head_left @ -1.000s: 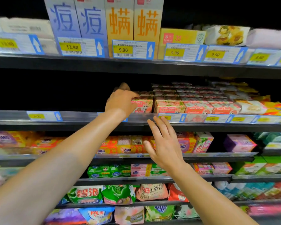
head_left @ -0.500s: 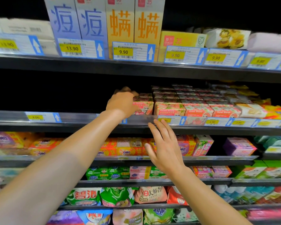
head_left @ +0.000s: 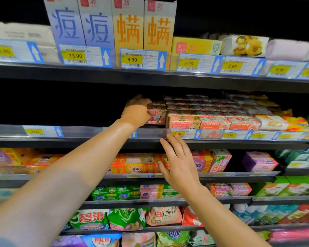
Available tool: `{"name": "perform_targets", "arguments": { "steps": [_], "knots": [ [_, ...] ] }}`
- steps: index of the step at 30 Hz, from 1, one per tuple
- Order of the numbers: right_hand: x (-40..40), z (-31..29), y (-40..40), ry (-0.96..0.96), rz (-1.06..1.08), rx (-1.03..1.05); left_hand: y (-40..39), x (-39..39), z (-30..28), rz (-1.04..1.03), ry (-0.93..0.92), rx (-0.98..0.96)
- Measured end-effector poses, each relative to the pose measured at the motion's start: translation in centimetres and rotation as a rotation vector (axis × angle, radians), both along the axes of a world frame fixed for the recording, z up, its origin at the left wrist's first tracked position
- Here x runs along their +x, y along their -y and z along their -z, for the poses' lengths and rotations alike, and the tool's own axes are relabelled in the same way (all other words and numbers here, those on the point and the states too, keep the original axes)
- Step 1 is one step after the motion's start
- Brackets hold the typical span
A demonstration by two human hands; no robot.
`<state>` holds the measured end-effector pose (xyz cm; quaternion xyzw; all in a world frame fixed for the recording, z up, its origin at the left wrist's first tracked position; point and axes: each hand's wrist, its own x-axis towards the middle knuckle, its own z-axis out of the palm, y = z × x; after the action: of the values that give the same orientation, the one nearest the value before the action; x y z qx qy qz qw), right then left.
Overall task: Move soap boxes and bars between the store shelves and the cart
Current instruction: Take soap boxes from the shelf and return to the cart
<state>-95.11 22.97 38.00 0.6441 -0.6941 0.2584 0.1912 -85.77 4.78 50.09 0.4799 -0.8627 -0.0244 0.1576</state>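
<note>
- Two bare arms reach up toward the store shelves; the left hand (head_left: 136, 111) is up on the second shelf (head_left: 96, 141), the right hand (head_left: 179, 164) hangs lower, in front of that shelf's front edge
- The left hand's fingers are curled round the left end of a pink goat soap box (head_left: 156, 114); the box sits at the left end of its row, on the shelf, a little behind the front line of its neighbours; whether it is lifted off the shelf board I cannot tell
- Just to the right of it, touching side by side, runs a row of goat soap boxes (head_left: 212, 123) in the same pink and green print, with more stacked behind into the dark of the shelf
- The right hand holds nothing; its fingers are straight and spread, pointing up, the tips near a yellow price tag (head_left: 177, 134) on the shelf rail; whether they touch the rail I cannot tell
- Left of the held box the shelf is dark
- Above, on the top shelf, stand tall blue boxes (head_left: 82, 27) and tall orange boxes (head_left: 144, 27), upright and side by side; tags reading 13.90 and 9.90 sit below them
- Below the right hand, orange OMO soap packs (head_left: 136, 165) line the third shelf; green and pink bagged goods lie on the shelves lower still
</note>
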Motion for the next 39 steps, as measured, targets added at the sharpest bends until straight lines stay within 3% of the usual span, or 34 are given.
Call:
{"name": "perform_targets", "arguments": {
  "steps": [8, 13, 15, 27, 39],
  "knots": [
    [1.0, -0.3, -0.5, -0.007, 0.007, -0.022, -1.7, 2.2, 0.4, 0.047, -0.069, 0.024],
    [2.5, 0.5, -1.4, 0.032, -0.049, -0.013, -6.7, 7.0, 2.9, 0.117, -0.152, -0.257],
    [3.1, 1.3, -1.9, 0.053, -0.065, 0.016, -9.0, 9.6, 4.5, 0.149, -0.203, -0.286],
    [13.7, 9.4, -4.9, 0.086, -0.19, 0.372, -17.8, 24.8, 19.2, -0.026, -0.057, 0.133],
    [37.1, 15.6, -9.1, 0.076, -0.44, 0.653, -27.4, 48.6, 27.2, -0.272, -0.101, 0.273]
  ]
}}
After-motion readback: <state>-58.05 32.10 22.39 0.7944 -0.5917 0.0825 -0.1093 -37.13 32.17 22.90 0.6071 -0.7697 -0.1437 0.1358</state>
